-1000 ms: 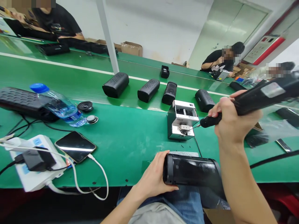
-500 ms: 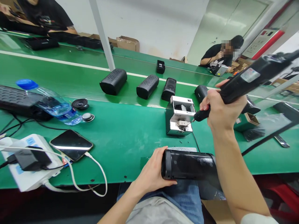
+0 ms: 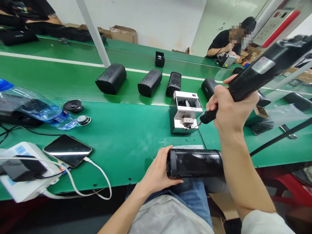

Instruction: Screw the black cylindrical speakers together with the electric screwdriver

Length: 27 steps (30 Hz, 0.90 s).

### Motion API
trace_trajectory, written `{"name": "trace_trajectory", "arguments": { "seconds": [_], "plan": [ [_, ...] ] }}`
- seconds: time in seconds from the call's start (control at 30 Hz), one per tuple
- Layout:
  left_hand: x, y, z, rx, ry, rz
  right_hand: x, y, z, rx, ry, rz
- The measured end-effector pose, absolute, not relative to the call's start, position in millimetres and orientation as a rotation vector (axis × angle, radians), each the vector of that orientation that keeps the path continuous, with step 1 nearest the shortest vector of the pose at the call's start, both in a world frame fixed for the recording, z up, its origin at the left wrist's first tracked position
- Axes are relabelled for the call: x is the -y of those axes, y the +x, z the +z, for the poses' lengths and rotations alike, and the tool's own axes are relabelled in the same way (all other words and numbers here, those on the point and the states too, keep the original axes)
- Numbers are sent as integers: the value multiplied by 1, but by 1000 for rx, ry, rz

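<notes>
My left hand (image 3: 157, 170) grips the left end of a black speaker (image 3: 198, 163) lying lengthwise at the table's front edge, thumb below and fingers over the top. My right forearm hides the speaker's right end. Raised above the bench, my right hand (image 3: 232, 105) is wrapped round a black electric screwdriver (image 3: 258, 74) with a pale label. The screwdriver slants down to the left, its bit at the front of a small silver screw feeder (image 3: 186, 112). Whether a screw sits on the bit is too small to tell.
Several black speakers (image 3: 149, 83) stand behind the feeder. To the left are a water bottle (image 3: 46, 109), loose speaker drivers (image 3: 73, 105), a phone (image 3: 68, 150) and a white power strip (image 3: 31, 182) with cables. Across the bench a co-worker (image 3: 219, 45) handles a device.
The camera view has shifted, moving the bench items left and slightly up. The screwdriver's bit stays at the feeder's front, and my left hand keeps its hold on the speaker.
</notes>
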State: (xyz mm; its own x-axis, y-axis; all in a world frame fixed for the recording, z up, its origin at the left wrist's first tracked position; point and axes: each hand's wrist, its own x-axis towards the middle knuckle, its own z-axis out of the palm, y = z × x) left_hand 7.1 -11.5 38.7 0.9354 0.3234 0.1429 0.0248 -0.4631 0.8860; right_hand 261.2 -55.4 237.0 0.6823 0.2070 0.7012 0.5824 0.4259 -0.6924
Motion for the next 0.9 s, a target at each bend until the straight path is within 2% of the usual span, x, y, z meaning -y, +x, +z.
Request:
{"name": "trace_trajectory", "arguments": {
  "seconds": [0.23,0.57,0.9],
  "plan": [
    [12,7,38,-252,2022,358,76,251,261,821,-1061,-316],
    [12,7,40,-276,1998,317,44,262,238,948,-1075,-359],
    [11,8,42,-266,2021,345,82,251,255,827,-1141,-235]
  ]
}}
